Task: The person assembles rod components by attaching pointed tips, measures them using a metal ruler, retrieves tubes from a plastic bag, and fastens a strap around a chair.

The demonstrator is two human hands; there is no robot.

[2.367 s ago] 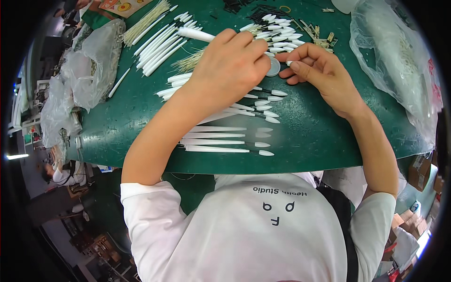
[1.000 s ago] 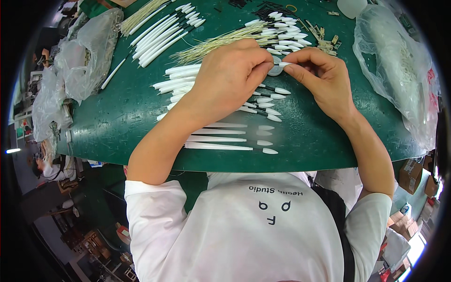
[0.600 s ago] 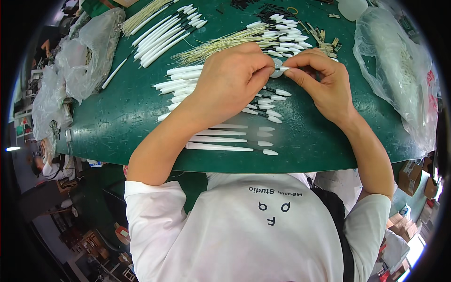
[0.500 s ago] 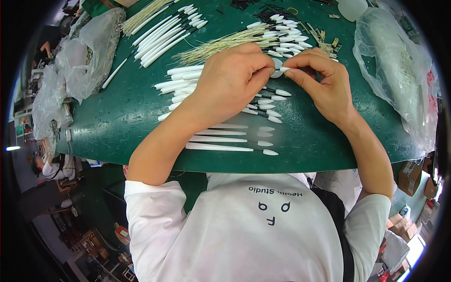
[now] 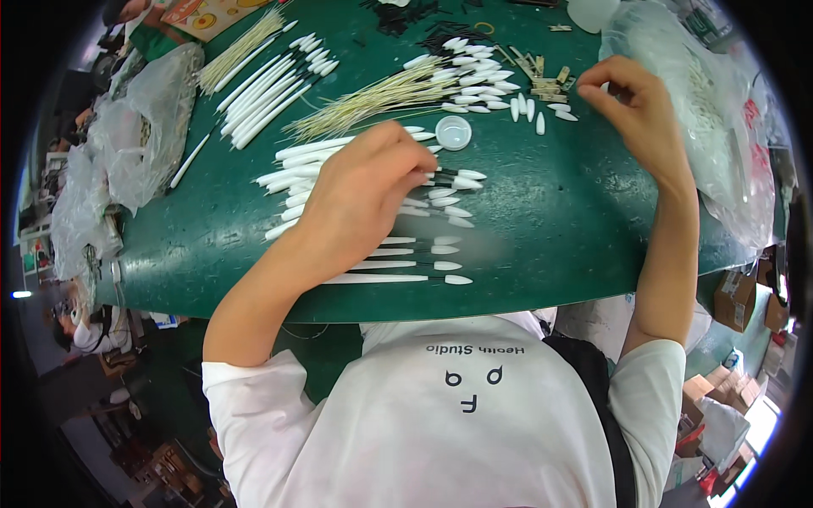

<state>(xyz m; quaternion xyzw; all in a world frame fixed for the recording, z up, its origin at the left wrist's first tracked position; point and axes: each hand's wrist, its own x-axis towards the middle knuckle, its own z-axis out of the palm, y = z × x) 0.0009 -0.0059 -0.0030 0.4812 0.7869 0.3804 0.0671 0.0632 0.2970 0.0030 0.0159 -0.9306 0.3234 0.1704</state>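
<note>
My left hand is closed, thumb and fingers pinched above a row of slim white sticks with black necks. A small stick end shows by its fingertips, but I cannot make out what they hold. Just beyond them stands a small round clear cup. My right hand hovers to the right, its thumb and index finger curled together; no object shows between them. Near it lie several loose white pointed tips and metal clips. Several white-tipped sticks lie spaced out near the front edge.
A bundle of thin pale stems with white tips lies behind the cup. More white sticks lie at the far left. Black pieces are scattered at the back. Plastic bags flank the green table.
My hands have parted from their meeting above the cup. The left has moved left and nearer over the sticks; the right has moved right and away. The cup and loose tips now show.
</note>
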